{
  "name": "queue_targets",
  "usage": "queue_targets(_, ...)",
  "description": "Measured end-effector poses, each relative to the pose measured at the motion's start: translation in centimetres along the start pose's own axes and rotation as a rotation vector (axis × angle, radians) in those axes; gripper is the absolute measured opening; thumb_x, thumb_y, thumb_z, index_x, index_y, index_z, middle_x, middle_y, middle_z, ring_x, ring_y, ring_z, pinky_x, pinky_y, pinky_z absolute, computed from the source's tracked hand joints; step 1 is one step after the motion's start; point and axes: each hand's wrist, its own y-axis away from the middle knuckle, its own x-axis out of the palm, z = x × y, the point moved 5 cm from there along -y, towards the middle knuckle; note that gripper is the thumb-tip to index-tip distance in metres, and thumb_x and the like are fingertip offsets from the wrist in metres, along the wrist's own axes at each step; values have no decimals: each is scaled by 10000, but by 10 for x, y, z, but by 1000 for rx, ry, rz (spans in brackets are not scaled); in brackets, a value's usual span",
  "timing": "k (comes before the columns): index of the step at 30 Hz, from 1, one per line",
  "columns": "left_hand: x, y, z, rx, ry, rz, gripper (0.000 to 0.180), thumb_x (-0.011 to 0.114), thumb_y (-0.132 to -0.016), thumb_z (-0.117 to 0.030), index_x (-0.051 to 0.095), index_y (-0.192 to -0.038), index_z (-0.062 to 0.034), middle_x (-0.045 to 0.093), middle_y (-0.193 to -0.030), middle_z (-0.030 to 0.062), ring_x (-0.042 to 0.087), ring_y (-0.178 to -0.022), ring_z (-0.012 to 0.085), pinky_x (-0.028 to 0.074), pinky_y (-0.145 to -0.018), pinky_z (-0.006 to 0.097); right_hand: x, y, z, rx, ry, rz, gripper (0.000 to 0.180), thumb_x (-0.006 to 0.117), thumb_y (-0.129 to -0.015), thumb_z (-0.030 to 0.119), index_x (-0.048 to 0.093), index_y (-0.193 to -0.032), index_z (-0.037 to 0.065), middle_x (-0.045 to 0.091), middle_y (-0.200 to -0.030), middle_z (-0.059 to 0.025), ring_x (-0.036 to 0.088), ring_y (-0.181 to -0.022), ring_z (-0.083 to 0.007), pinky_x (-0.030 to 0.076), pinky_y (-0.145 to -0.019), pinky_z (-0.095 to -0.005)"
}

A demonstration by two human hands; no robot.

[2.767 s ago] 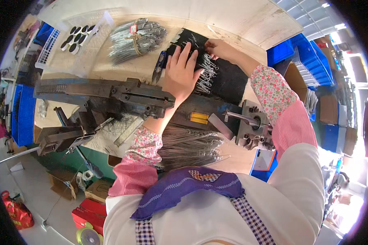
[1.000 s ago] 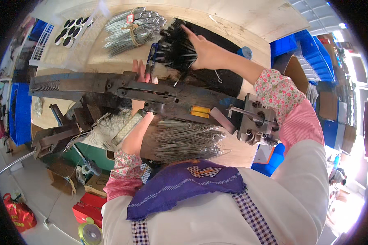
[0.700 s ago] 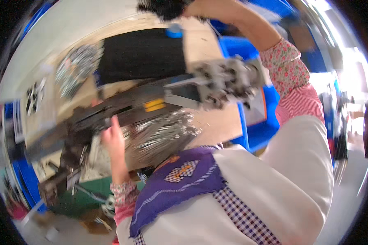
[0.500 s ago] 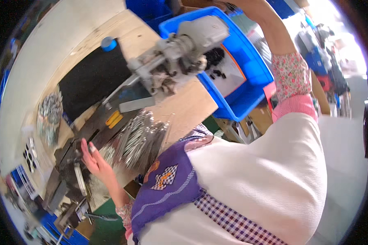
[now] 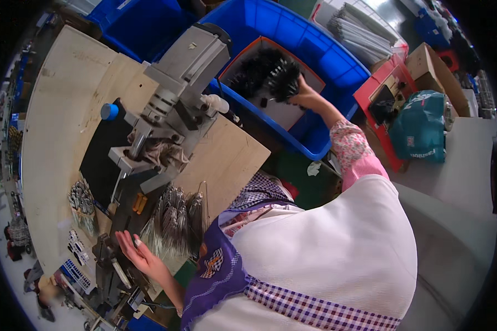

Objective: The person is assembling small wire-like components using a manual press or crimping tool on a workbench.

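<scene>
My right hand [image 5: 308,95] is closed round a bundle of thin black bristly pieces [image 5: 283,80]. It is over a shallow red-edged tray [image 5: 262,106] inside the large blue bin [image 5: 281,132]. More black pieces [image 5: 246,80] lie heaped in this tray beside the bundle. My left hand [image 5: 141,257] is open, palm turned up and fingers stretched, with a white wrap on one finger. Nothing is in it. Close by stands a dark metal fixture [image 5: 104,251] with a pale bar. Bundles of thin silvery wires [image 5: 172,218] lie on the bench just beyond that hand.
A grey machine head [image 5: 190,60] rises over the wooden bench [image 5: 226,143], a rag [image 5: 160,154] hanging at it. Yellow-handled pliers [image 5: 140,203], a blue cap [image 5: 109,112] and another wire bundle [image 5: 83,204] are on the left. A teal bag [image 5: 419,129] sits right of the bin.
My right hand, out of sight past the top edge before, is now in the bin holding the black bundle. The view has shifted; my left hand stays open near the fixture.
</scene>
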Motion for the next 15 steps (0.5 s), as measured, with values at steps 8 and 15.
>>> queue_targets(8,5,4,-12,-140,-97,31,441,383,-1000,-58,307,-1427,24,277,-1486,175,438,-1288,274,420,-1008,372,68,-86,-132,14,197,-88,1244,783,-695,229,-183,-1479,216,216,-1442,-334,447,-1211,-470,458,-932,-465)
queue_targets(15,11,9,-13,-222,-84,63,459,396,-1012,-145,303,-1439,-6,296,-1465,170,431,-1286,273,389,-1050,378,92,-72,-129,431,568,-233,1011,585,-818,69,-134,-1489,302,384,-1343,-204,541,-1107,-424,428,-940,-513)
